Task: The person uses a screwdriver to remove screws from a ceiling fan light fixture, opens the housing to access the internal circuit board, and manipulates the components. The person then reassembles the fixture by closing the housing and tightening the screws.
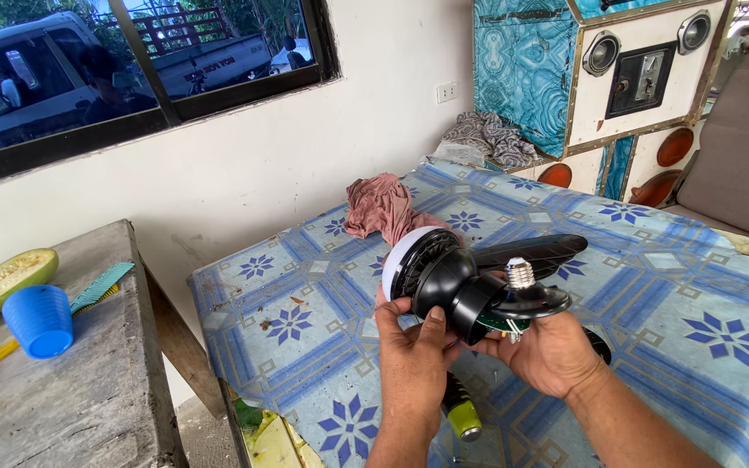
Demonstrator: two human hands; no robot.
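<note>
Both of my hands hold a black folding fan lamp [470,277] above a table covered in a blue patterned cloth [678,286]. My left hand [409,347] grips its round black body below the white dome end. My right hand [548,351] supports the base end, where a metal screw socket [520,274] sticks up and a green circuit board shows. A black ribbed blade [535,251] folds out to the right. A screwdriver with a yellow-green handle [461,412] lies on the cloth under my left wrist.
A pink rag [383,208] lies on the table's far side. A grey wooden bench [88,390] on the left carries a blue cup [39,321], a cut gourd [2,282] and a comb. A speaker cabinet [617,78] and a seat stand behind.
</note>
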